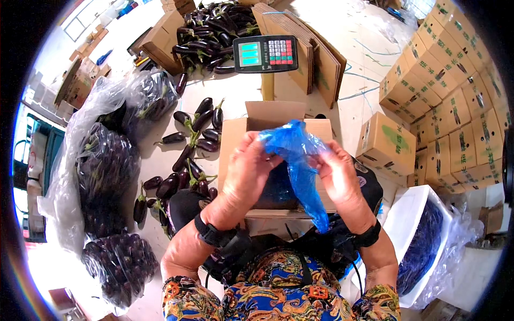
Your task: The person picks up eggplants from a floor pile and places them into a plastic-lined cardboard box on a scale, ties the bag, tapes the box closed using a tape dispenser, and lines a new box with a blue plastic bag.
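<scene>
Both hands hold a crumpled blue plastic bag (303,172) above a cardboard box with raised flaps (275,110). My left hand (251,164) pinches the bag's left side near its top. At its right side, my right hand (335,164) grips the bunched film. A long fold of the bag hangs down past the front edge of the box towards my lap. The inside of the box looks dark blue where it shows; what lies at its bottom I cannot tell. Behind the box stands a scale display with a keypad (265,54).
Loose eggplants (209,114) lie left of the box, and a large heap of eggplants (217,28) is behind. Plastic bags of eggplants (106,172) line the far left. Flattened cardboard (285,40) leans behind the scale. Printed cartons (441,80) are stacked right, near a white foam box (405,212).
</scene>
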Motion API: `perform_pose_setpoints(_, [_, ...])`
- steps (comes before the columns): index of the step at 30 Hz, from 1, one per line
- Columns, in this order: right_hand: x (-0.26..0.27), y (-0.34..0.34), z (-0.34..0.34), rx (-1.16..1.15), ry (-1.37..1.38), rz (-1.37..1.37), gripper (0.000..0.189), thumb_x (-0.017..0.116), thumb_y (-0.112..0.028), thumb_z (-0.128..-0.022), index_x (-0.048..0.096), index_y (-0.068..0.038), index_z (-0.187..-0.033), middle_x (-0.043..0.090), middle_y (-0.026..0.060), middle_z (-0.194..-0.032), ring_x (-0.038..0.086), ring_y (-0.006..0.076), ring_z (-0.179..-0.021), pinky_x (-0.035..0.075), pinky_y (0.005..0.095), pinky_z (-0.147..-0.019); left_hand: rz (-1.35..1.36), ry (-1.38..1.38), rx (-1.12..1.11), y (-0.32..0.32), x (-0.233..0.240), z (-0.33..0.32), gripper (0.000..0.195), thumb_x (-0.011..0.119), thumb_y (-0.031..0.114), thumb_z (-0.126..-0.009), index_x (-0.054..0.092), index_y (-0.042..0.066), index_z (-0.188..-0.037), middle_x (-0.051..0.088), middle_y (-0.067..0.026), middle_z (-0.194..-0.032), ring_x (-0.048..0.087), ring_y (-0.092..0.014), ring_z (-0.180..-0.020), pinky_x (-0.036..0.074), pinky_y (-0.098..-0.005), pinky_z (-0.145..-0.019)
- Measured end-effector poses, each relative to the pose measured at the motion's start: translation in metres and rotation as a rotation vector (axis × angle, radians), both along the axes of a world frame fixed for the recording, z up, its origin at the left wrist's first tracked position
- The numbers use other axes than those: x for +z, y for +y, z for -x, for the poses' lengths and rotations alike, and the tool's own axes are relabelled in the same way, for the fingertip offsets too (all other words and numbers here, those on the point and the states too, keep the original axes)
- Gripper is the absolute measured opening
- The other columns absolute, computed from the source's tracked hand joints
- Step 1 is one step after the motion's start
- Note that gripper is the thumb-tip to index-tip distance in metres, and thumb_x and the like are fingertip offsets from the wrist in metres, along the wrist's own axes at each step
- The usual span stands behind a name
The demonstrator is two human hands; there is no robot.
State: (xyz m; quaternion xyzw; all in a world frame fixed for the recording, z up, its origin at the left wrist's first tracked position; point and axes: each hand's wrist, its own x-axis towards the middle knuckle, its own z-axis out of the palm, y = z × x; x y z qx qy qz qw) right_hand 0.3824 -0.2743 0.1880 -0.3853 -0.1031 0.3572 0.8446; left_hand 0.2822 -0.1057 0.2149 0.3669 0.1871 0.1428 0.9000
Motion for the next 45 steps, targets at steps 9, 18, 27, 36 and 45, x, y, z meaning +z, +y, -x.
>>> perform_pose_setpoints(9, [0.01, -0.028, -0.058, -0.474, 0.3, 0.079, 0.016, 0.048, -0.019, -0.096, 0.059, -0.009, -0.1, 0.061, 0.0008, -0.077, 0.047, 0.0069, -0.049, 0.041, 0.0213, -0.041, -0.414, 0.086, 0.011, 0.112, 0.012, 0.026, 0.014, 0.049, 0.013, -0.096, 0.058, 0.003, -0.101, 0.061, -0.0016, -0.088, 0.058, -0.011, -0.078, 0.05, -0.0241, -0.071])
perform_pose_setpoints(18, [-0.004, -0.122, -0.09, -0.053, -0.163, 0.488, 0.011, 0.053, -0.012, -0.091, 0.059, -0.006, -0.097, 0.063, 0.0009, -0.086, 0.059, 0.0094, -0.077, 0.049, 0.0227, -0.07, -1.304, 0.429, -0.183, 0.209, -0.015, 0.075, 0.019, 0.053, 0.015, -0.094, 0.055, -0.001, -0.086, 0.048, 0.0049, -0.073, 0.043, -0.005, -0.069, 0.037, -0.0217, -0.061])
perform_pose_setpoints(27, [0.017, -0.099, -0.108, -0.088, -0.234, 0.539, 0.013, 0.055, -0.016, -0.091, 0.063, -0.006, -0.093, 0.065, 0.0004, -0.084, 0.062, 0.0088, -0.07, 0.051, 0.0234, -0.064, -1.167, 0.294, -0.047, 0.205, -0.032, 0.028, 0.02, 0.05, 0.019, -0.097, 0.057, 0.002, -0.089, 0.048, 0.0062, -0.075, 0.042, -0.003, -0.072, 0.036, -0.0193, -0.065])
perform_pose_setpoints(36, [-0.015, -0.07, -0.159, -0.287, -0.07, 0.622, 0.016, 0.056, -0.024, -0.092, 0.063, -0.009, -0.093, 0.06, -0.0049, -0.074, 0.049, 0.0049, -0.055, 0.038, 0.0202, -0.05, -1.139, 0.299, 0.1, 0.236, -0.083, -0.029, 0.022, 0.05, 0.021, -0.097, 0.056, 0.003, -0.085, 0.045, 0.007, -0.071, 0.039, -0.004, -0.068, 0.034, -0.021, -0.062])
perform_pose_setpoints(45, [-0.087, -0.065, -0.202, -0.009, -0.351, 1.075, 0.018, 0.059, -0.023, -0.09, 0.065, -0.011, -0.078, 0.046, -0.0088, -0.062, 0.037, 0.0037, -0.052, 0.029, 0.022, -0.048, -1.464, 0.352, 0.25, 0.263, -0.16, -0.073, 0.019, 0.052, 0.019, -0.095, 0.052, 0.001, -0.086, 0.041, -0.0079, -0.062, 0.039, -0.011, -0.058, 0.038, -0.0307, -0.054])
